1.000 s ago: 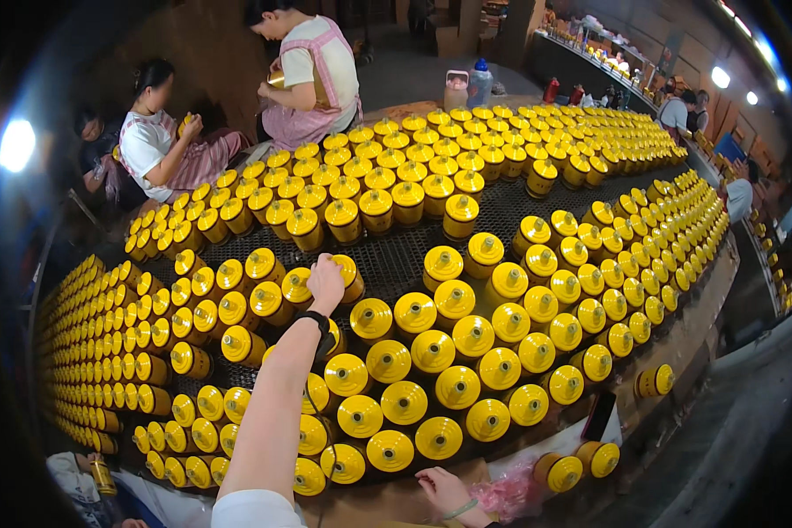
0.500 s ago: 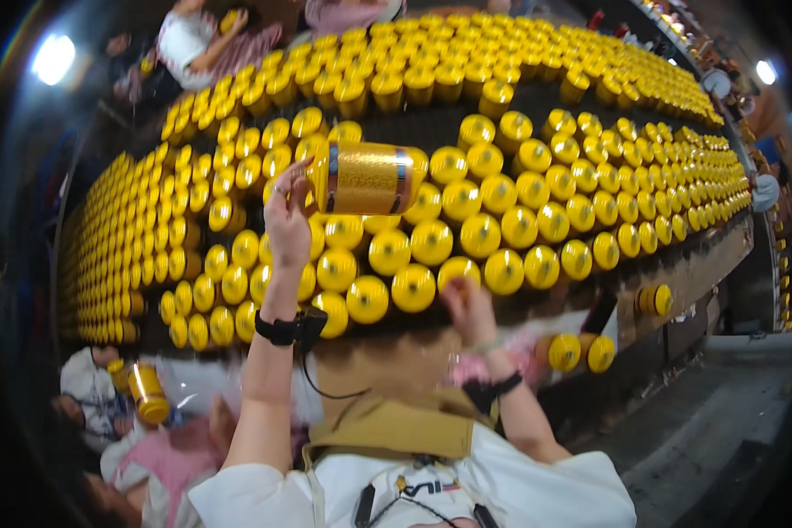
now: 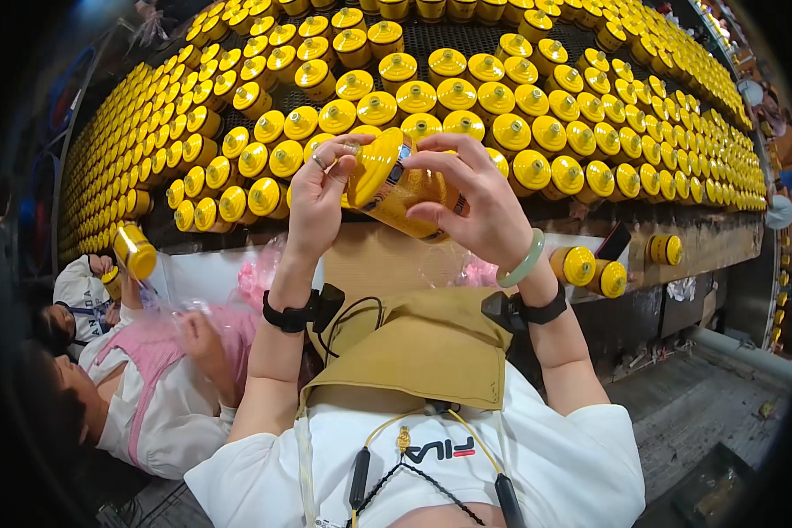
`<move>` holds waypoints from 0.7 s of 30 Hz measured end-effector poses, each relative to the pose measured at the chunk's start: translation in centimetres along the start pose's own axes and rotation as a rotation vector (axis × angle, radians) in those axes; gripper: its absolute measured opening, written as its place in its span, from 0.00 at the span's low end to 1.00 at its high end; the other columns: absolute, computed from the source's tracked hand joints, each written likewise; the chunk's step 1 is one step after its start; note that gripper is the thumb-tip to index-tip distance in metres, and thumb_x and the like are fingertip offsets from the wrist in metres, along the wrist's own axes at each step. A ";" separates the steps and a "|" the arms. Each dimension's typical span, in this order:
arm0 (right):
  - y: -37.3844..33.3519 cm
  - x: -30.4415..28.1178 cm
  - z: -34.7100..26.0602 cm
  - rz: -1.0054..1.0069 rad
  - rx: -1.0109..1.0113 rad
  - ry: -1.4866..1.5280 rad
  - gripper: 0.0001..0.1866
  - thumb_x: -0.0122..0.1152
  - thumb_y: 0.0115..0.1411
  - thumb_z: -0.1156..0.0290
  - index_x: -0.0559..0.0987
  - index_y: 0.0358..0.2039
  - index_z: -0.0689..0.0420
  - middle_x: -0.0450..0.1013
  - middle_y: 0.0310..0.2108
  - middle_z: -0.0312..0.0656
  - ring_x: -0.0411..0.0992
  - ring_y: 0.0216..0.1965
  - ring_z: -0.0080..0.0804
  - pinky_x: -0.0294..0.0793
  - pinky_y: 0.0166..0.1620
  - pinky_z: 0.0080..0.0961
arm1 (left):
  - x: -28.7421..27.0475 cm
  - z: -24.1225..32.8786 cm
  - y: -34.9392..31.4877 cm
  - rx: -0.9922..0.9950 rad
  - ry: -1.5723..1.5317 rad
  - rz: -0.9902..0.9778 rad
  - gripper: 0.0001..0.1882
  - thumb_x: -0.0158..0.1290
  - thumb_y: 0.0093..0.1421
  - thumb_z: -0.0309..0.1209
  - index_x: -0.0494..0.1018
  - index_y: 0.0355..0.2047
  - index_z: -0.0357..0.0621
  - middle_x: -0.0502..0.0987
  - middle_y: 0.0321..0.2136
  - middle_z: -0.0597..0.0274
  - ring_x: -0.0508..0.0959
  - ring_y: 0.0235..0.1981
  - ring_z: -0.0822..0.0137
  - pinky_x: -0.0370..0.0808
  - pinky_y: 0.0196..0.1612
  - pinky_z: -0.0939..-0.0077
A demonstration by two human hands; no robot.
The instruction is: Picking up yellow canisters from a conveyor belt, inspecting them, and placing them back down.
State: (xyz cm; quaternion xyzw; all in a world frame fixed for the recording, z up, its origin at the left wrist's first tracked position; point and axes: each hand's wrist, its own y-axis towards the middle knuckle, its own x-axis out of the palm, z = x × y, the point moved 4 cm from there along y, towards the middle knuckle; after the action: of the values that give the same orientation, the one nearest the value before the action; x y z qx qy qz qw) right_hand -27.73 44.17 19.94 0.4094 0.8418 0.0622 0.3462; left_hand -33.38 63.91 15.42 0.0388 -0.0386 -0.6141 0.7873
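Between my two hands is a gold canister with a glossy yellow end cap and dark blue bands, tilted over the near edge of the table. My left hand pinches at the knobbed tip of the yellow cap. On the body's other side, my right hand curls its thumb and fingers around the gold wall. Just beyond stand close rows of similar yellow-topped canisters, each with a small knob on top.
Several canister rows fill the dark mesh surface. At the near right lie yellow canisters beside a dark phone-like slab. Pink plastic wrap lies at the near edge. On my left, a person in a pink apron works; another holds a canister.
The canister has come nearer and tilted. My right hand has risen from beside the front row to its body, while my left has shifted to its cap. The whole view has moved too.
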 end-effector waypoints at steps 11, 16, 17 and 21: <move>-1.5 0.7 -1.4 0.013 -0.040 0.035 0.18 0.70 0.49 0.69 0.78 0.42 0.51 0.72 0.46 0.43 0.72 0.46 0.45 0.72 0.47 0.36 | -0.1 1.5 -2.4 0.094 0.157 -0.022 0.05 0.46 0.65 0.20 0.72 0.34 0.33 0.77 0.45 0.59 0.73 0.41 0.74 0.70 0.45 0.81; -1.7 0.9 -2.3 0.054 -0.005 0.038 0.14 0.70 0.49 0.70 0.78 0.38 0.52 0.73 0.46 0.43 0.72 0.46 0.45 0.71 0.48 0.36 | -0.1 2.1 -2.9 0.086 0.185 -0.018 0.06 0.47 0.65 0.22 0.73 0.34 0.32 0.79 0.43 0.60 0.73 0.36 0.76 0.71 0.41 0.82; -1.9 1.0 -2.2 0.048 -0.027 0.031 0.13 0.69 0.50 0.71 0.78 0.37 0.53 0.73 0.46 0.43 0.72 0.45 0.45 0.72 0.47 0.36 | -0.2 2.3 -3.0 0.089 0.185 -0.016 0.06 0.47 0.65 0.22 0.73 0.34 0.32 0.79 0.43 0.60 0.73 0.36 0.76 0.71 0.41 0.82; -2.5 1.2 -1.1 0.014 -0.029 0.067 0.11 0.68 0.50 0.72 0.78 0.35 0.53 0.73 0.46 0.42 0.73 0.45 0.44 0.73 0.45 0.34 | -0.3 2.6 -3.3 0.104 0.294 -0.053 0.07 0.47 0.65 0.25 0.73 0.35 0.33 0.78 0.44 0.58 0.73 0.39 0.74 0.70 0.44 0.80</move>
State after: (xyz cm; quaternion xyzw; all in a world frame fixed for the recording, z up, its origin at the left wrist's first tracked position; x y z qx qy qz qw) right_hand -30.57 43.60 19.11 0.4080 0.8491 0.0905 0.3231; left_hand -36.93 63.33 17.61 0.1698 0.0463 -0.6198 0.7648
